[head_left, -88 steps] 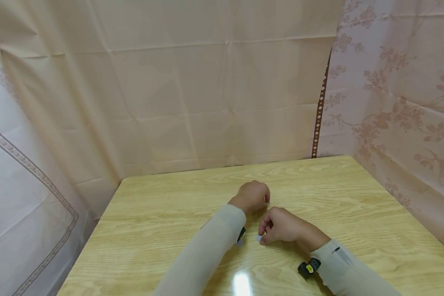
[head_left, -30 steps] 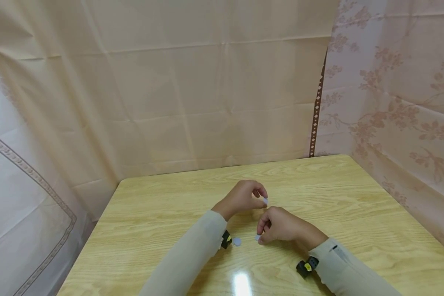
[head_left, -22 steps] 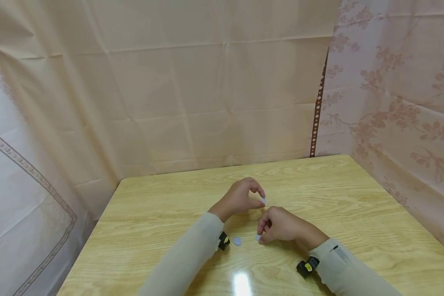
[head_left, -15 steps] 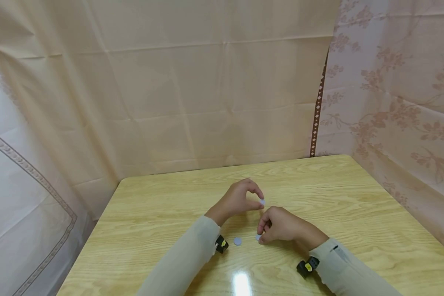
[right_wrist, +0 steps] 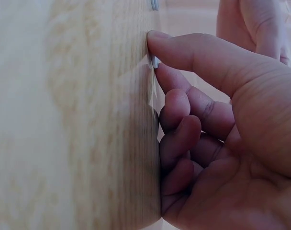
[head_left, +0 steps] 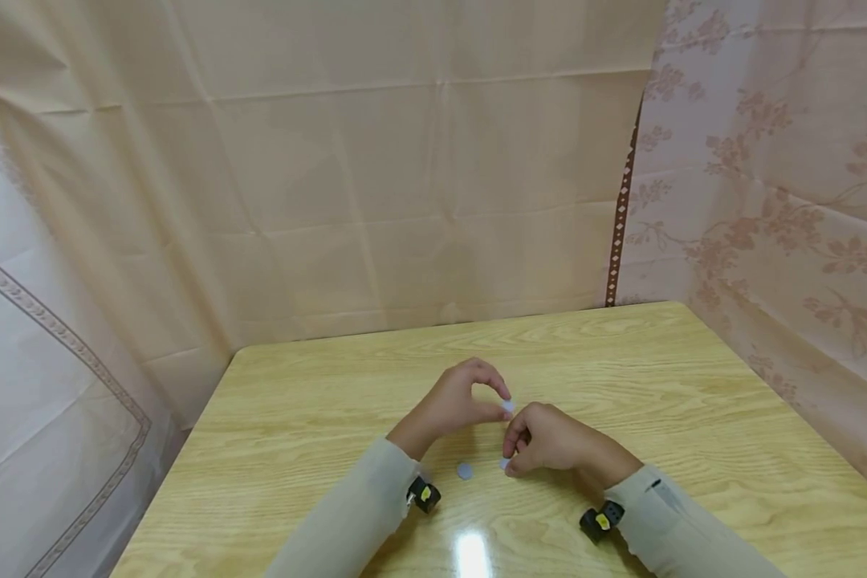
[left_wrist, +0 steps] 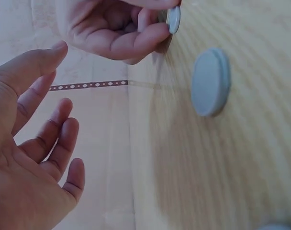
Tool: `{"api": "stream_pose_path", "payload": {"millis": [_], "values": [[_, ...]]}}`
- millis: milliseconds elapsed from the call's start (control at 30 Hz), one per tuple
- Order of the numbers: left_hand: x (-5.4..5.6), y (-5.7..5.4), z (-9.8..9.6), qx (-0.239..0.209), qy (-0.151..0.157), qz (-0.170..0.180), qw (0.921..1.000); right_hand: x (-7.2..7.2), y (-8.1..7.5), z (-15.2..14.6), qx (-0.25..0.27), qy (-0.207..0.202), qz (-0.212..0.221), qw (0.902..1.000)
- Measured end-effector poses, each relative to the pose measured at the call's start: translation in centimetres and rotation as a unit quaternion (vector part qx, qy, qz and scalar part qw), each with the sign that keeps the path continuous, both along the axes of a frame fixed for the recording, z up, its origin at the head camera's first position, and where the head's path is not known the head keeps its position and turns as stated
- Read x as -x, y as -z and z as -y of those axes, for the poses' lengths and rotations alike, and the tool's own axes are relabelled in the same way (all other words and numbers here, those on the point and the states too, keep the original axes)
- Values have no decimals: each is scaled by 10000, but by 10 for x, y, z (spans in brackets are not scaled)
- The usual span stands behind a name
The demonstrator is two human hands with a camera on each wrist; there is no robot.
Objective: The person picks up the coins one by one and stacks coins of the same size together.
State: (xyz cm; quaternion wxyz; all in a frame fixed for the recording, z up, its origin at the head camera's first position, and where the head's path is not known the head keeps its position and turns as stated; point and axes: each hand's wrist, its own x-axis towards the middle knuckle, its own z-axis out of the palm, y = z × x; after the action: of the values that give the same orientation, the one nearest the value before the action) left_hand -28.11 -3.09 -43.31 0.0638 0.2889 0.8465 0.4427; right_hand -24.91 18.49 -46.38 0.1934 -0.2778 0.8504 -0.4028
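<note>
In the head view my left hand (head_left: 453, 401), over the middle of the table, pinches a small white disc (head_left: 508, 407) between thumb and forefinger. The left wrist view shows that hand's other fingers loosely bent, the disc hidden. My right hand (head_left: 549, 441) is low beside it, little-finger side against the tabletop in the right wrist view. Its thumb and forefinger pinch another white disc (right_wrist: 154, 61) at table level. A third disc (left_wrist: 210, 82), round and flat with a stepped rim, lies on the wood between the two forearms.
Part of one more pale disc (left_wrist: 275, 227) shows at the bottom edge of the left wrist view. The wood-grain table (head_left: 318, 401) ends at a hanging beige cloth (head_left: 405, 201). Flowered cloth (head_left: 780, 201) hangs along the right. Black cameras sit on both wrists.
My left hand has turned and drawn back toward me and slightly left, carrying its disc closer to the right hand. The disc by the left wrist has come into full view. My right hand stays put.
</note>
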Motion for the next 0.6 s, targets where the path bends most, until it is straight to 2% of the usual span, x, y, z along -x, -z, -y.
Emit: {"api": "stream_pose_path", "payload": {"millis": [133,300,600], "values": [[-7,2,4,69,-94,131,9998,-1,-1,2,13,-11,-4,10000],[-15,6,7,135,-68,211,9997,-2,-3,2,60,-5,17,10000],[-22,12,9,286,-281,145,9991,-2,-4,1,183,-13,145,9997]]}}
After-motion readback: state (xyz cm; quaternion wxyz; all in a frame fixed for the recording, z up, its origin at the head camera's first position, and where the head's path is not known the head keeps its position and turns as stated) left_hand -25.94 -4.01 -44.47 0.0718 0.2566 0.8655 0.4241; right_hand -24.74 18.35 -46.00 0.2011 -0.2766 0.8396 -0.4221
